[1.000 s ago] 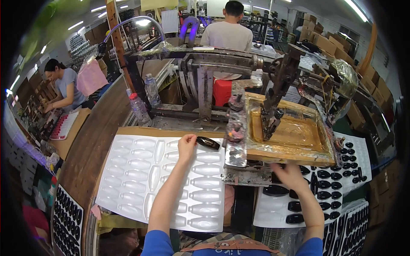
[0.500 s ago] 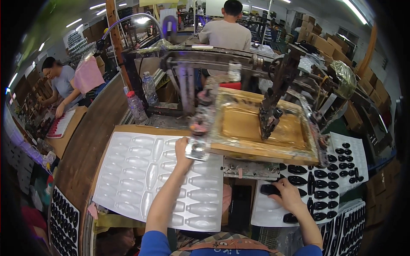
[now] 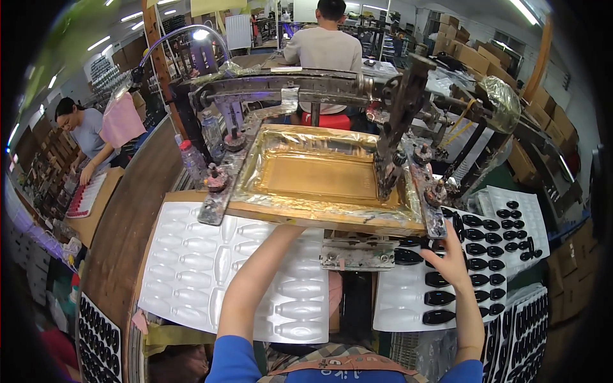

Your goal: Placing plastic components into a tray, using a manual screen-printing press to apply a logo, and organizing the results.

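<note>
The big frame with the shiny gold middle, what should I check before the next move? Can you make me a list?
1. Left hand clear of the frame: not ok. The left forearm runs under its front edge, and the hand is hidden there.
2. Left hand empty: cannot tell, because it is hidden.
3. Right hand clear of the frame: not ok. It is right up by the metal bar at the right end; whether it touches is hard to tell.
4. Gold middle easy to see: ok, mostly. A dark metal arm covers some of its right side.
5. Room on the right-hand white tray: ok. Its left part has no black pieces.
</note>
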### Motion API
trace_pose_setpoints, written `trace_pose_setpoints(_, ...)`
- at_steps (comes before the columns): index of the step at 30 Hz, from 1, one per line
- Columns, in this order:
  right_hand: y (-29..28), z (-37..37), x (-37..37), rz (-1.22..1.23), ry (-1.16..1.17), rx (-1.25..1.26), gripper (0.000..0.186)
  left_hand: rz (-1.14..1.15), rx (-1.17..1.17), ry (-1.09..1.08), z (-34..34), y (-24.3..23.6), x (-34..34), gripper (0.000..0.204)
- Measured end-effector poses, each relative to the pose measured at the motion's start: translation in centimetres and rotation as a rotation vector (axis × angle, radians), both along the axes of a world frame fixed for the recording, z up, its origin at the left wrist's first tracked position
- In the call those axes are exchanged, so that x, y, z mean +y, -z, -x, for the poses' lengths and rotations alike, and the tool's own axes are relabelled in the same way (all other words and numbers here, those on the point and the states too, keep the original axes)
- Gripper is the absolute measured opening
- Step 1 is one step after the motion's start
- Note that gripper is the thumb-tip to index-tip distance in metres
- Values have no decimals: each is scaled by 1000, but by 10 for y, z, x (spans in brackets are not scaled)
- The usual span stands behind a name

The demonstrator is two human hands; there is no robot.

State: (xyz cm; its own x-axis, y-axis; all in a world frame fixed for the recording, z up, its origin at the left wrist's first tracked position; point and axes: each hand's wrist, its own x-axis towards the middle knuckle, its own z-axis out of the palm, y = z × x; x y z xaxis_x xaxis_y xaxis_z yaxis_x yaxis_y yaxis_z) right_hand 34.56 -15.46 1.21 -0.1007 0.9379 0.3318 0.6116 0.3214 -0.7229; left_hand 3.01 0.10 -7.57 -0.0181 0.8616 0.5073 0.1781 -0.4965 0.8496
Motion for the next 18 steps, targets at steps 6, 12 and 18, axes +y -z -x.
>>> trace_pose_setpoints(6, -6, 63, 42, 120, -182, -8, 47, 80, -338, 131, 30, -18, 7, 20)
trace_pose_setpoints(12, -21, 93, 36, 168, -173, -342, 51, 229, -345, 64, 65, -22, -23, 18)
trace_pose_setpoints(18, 12, 17, 24, 195, 82, -50, 36, 395, -265, -42, 66, 60, -36, 12)
